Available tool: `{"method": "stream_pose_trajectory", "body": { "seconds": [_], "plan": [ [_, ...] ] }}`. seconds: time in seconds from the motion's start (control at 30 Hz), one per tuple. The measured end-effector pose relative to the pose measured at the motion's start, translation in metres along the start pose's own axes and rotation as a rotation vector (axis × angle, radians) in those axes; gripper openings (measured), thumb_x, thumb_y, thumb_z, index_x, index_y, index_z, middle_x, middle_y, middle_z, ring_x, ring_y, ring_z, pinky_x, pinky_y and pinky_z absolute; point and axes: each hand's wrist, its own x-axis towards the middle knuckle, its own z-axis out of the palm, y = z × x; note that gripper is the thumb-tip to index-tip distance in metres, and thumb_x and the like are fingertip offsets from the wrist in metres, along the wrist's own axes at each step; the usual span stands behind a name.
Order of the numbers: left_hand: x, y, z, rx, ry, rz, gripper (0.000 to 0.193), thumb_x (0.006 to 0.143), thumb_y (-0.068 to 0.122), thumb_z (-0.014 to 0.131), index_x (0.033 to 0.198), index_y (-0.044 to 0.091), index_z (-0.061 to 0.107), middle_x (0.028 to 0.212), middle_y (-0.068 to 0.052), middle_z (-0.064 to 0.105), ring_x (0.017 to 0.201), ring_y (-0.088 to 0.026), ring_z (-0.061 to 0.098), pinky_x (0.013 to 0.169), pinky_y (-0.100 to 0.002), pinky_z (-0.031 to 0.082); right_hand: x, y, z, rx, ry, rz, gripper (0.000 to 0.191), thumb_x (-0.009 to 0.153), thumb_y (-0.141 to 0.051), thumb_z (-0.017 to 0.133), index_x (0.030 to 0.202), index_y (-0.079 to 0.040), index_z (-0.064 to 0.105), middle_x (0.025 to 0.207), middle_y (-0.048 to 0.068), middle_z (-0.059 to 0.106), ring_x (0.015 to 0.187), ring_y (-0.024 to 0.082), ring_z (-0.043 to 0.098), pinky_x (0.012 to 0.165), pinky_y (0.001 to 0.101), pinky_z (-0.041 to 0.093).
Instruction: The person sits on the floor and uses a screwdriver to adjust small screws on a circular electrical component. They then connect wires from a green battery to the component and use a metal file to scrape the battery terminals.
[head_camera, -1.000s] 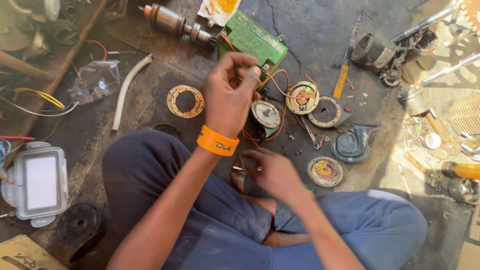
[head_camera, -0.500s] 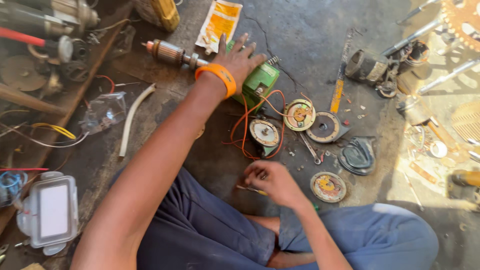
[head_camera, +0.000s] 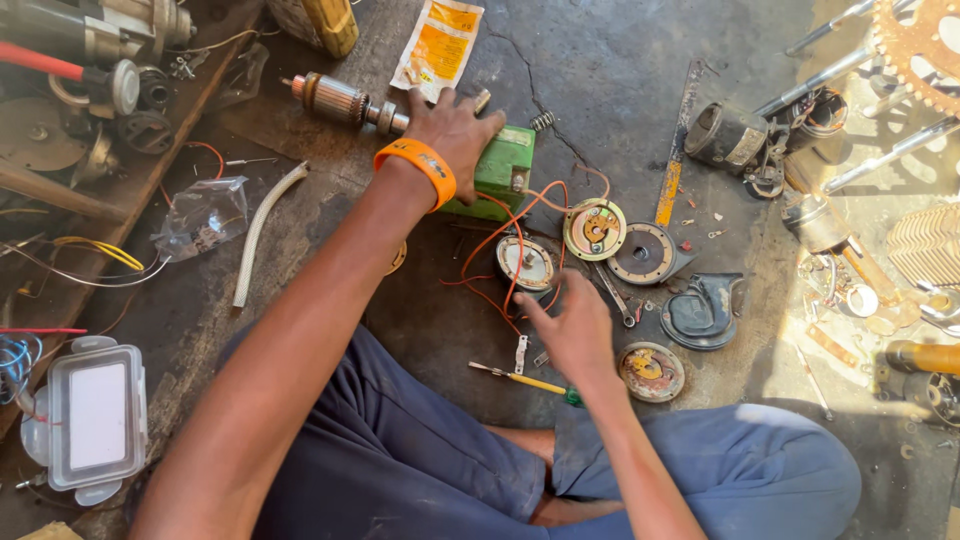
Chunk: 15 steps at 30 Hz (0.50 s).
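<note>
While the left hand (head_camera: 455, 130) lay with fingers spread over the green battery (head_camera: 500, 170), the right hand (head_camera: 575, 335) hovered loosely curled beside a round horn (head_camera: 526, 263). Beyond them stretched cracked concrete floor (head_camera: 600, 60); a clear lidded box (head_camera: 85, 420) sat far left, contents unclear.

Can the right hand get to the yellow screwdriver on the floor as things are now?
Probably yes. The right hand hovers just above the yellow screwdriver, which lies bare on the floor near the knee. Nothing covers it; only small metal bits lie close by.
</note>
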Motion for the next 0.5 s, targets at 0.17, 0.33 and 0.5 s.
{"method": "stream_pose_trajectory", "body": {
  "seconds": [0.17,0.33,0.5],
  "plan": [
    [-0.023,0.006,-0.005,-0.016,-0.014,-0.115,0.1,0.051,0.058,0.095,0.134,0.017,0.057,0.121,-0.017,0.065,0.124,-0.04,0.054,0.107,-0.064,0.034,-0.003,-0.029,-0.001,-0.037,0.057,-0.114,0.054,0.083,-0.032,0.077,0.124,-0.003,0.058,0.091,0.017,0.063,0.081,0.036,0.064,0.07,0.0513,0.052],
    [-0.035,0.01,-0.011,-0.132,-0.004,-0.217,0.101,0.051,0.06,0.095,0.129,0.009,0.057,0.121,-0.02,0.064,0.118,-0.042,0.056,0.099,-0.054,0.044,-0.001,-0.025,-0.005,-0.08,0.02,-0.015,0.048,0.083,-0.029,0.076,0.121,-0.004,0.06,0.089,0.016,0.065,0.084,0.036,0.066,0.076,0.0505,0.053],
    [-0.046,0.025,-0.012,-0.108,0.018,-0.228,0.097,0.051,0.057,0.095,0.127,0.01,0.058,0.118,-0.018,0.066,0.115,-0.04,0.058,0.097,-0.054,0.045,0.008,-0.005,-0.01,-0.166,0.079,-0.116,0.051,0.079,-0.023,0.079,0.121,-0.002,0.061,0.098,0.021,0.064,0.087,0.04,0.066,0.077,0.0521,0.052]
  ]
}}
